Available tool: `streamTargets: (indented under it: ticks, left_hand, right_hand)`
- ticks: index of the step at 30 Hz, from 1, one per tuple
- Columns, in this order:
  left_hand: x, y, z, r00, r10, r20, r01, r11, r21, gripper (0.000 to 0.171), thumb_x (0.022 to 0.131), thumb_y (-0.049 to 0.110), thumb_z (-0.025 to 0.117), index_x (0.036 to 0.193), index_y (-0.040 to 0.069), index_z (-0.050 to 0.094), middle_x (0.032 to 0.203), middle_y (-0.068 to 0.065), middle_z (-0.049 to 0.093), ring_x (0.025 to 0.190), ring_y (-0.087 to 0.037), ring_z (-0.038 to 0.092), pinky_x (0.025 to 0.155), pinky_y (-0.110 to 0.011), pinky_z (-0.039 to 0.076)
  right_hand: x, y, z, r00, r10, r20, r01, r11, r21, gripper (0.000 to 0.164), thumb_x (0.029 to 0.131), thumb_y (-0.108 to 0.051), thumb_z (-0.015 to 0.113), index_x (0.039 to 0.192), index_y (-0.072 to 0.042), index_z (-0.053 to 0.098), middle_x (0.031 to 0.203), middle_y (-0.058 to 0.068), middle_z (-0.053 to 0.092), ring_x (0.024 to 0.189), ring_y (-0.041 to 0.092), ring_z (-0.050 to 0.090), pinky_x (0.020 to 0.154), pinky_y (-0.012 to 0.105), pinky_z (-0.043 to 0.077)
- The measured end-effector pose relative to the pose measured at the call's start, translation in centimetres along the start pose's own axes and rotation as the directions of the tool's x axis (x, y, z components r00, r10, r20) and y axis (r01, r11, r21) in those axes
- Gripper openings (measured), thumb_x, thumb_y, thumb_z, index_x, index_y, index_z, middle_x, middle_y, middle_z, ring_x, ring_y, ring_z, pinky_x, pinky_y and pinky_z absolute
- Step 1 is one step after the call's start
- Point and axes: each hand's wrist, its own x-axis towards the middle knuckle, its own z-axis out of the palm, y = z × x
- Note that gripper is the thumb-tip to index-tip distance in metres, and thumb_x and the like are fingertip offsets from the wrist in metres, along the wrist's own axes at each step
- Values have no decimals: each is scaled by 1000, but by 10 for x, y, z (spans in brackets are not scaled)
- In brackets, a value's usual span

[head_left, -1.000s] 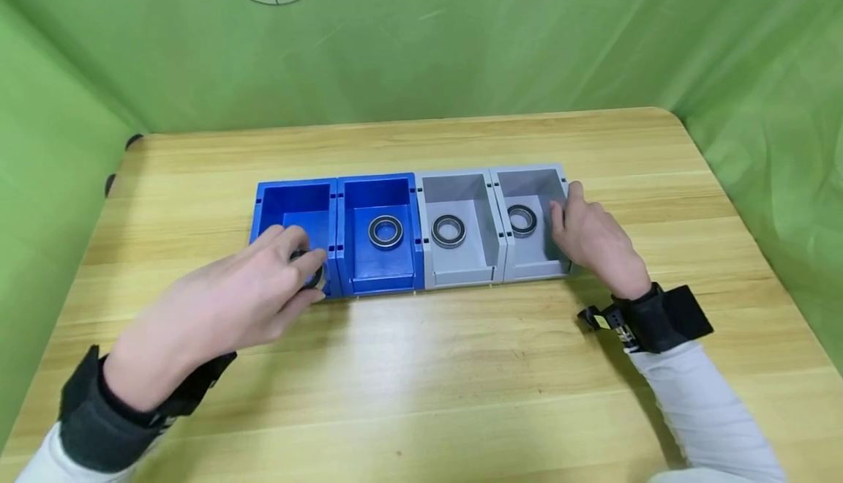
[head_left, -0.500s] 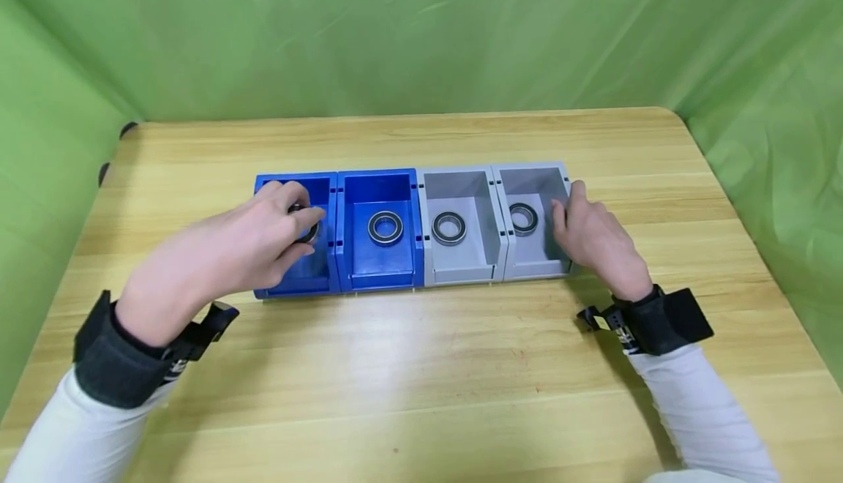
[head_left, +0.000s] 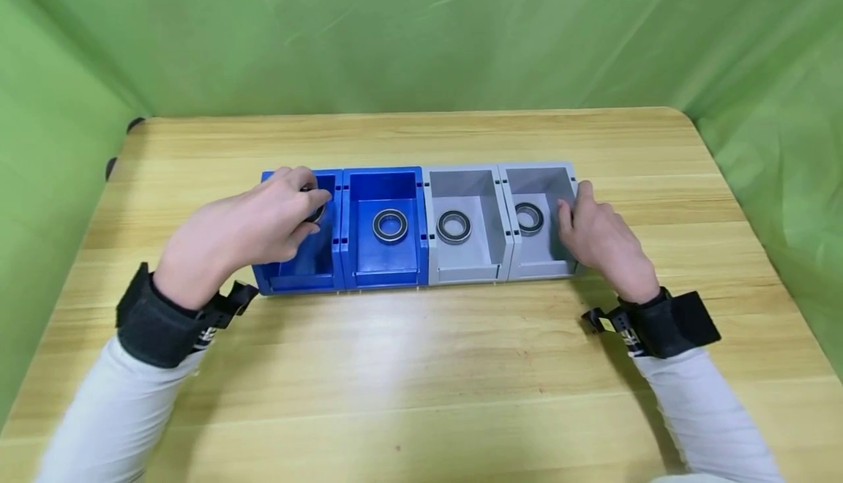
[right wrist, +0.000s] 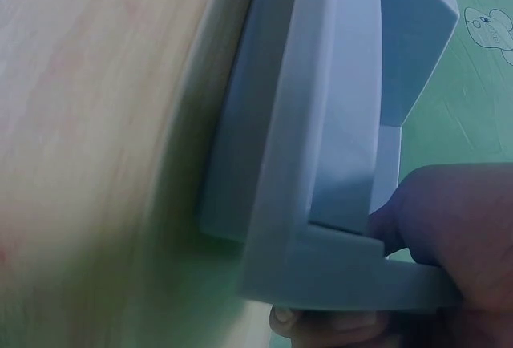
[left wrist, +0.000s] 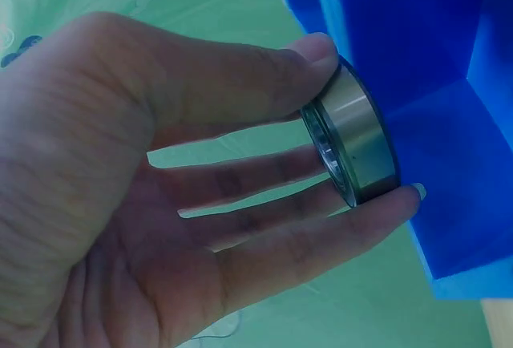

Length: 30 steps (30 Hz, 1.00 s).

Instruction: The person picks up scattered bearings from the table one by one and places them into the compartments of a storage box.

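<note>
My left hand (head_left: 273,216) is over the leftmost blue bin (head_left: 303,283) and pinches a ball bearing between thumb and fingers. In the left wrist view the bearing (left wrist: 365,135) is tilted on edge, its shiny outer ring facing the blue wall. My right hand (head_left: 604,241) grips the outer side wall of the rightmost grey bin (head_left: 541,271), thumb inside and fingers outside. One bearing (head_left: 390,240) lies flat in the second blue bin (head_left: 387,276). Another bearing (head_left: 454,241) lies in the left grey bin (head_left: 467,274), and one more bearing (head_left: 530,233) in the rightmost.
The bins stand side by side in one row on a wooden table (head_left: 408,373). Green cloth (head_left: 421,44) hangs behind the table and along both sides. Each wrist wears a black strap (head_left: 161,322) with a small camera mount.
My left hand has moved forward with the bearing, from the front edge of the leftmost blue bin to over its back part. The right hand keeps its grip on the grey bin.
</note>
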Motion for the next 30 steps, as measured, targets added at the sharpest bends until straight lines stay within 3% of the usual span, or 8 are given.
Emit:
streamTargets:
  ticks: [6, 14, 19, 30]
  left_hand:
    - [6, -8, 9, 993, -69, 96, 72, 997, -29, 40, 92, 5, 71, 126, -14, 63, 118, -32, 61, 105, -41, 64, 88, -51, 56]
    - [11, -15, 23, 969, -150, 197, 167, 983, -76, 42, 94, 9, 71, 129, -13, 62, 118, -30, 61, 100, -35, 64, 85, -48, 56]
    - [11, -18, 30, 964, -165, 208, 184, 980, -75, 41, 93, 8, 73, 128, -11, 64, 111, -26, 63, 90, -28, 62, 80, -44, 57]
    - [11, -21, 43, 956, -184, 226, 208, 975, -84, 29, 91, 9, 75, 115, -6, 70, 103, -20, 63, 90, -28, 63, 80, -47, 56]
  right_hand:
    - [-1, -1, 1, 1000, 4, 21, -4, 1000, 10, 43, 109, -28, 29, 122, 14, 35, 72, 19, 45, 56, 30, 52, 48, 37, 38]
    - [-2, -1, 2, 1000, -3, 15, 3, 1000, 15, 43, 109, -27, 30, 121, 13, 36, 70, 17, 45, 54, 29, 51, 46, 36, 37]
    - [-2, -2, 2, 1000, -1, 13, 1, 1000, 15, 42, 109, -27, 30, 120, 13, 36, 69, 16, 44, 53, 28, 51, 45, 36, 37]
    - [-2, -3, 1, 1000, -1, 22, 0, 1000, 25, 43, 109, -28, 29, 121, 13, 35, 71, 19, 45, 55, 30, 53, 47, 37, 38]
